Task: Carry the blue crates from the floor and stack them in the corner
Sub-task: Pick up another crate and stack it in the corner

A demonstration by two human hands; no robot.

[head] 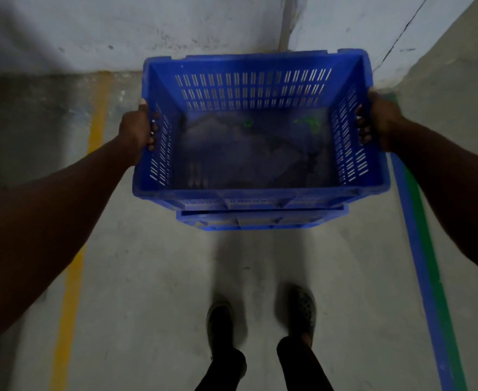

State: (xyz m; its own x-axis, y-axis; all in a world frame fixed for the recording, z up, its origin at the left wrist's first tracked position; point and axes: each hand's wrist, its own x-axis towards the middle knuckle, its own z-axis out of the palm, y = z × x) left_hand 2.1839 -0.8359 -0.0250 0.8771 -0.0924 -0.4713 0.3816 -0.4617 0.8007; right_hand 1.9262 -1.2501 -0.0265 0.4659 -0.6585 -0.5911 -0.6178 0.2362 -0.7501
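A blue slotted crate fills the middle of the head view, held level in front of me over the corner of two white walls. My left hand grips its left rim, fingers curled through the side handle. My right hand grips the right rim the same way. The crate's floor is dusty, with small green scraps on it. Directly beneath it the rim of a second blue crate shows, standing on the floor. Whether the two crates touch I cannot tell.
The concrete floor carries a yellow painted line on the left and a blue and green line on the right. My two feet stand just behind the crates. The white walls close off the far side.
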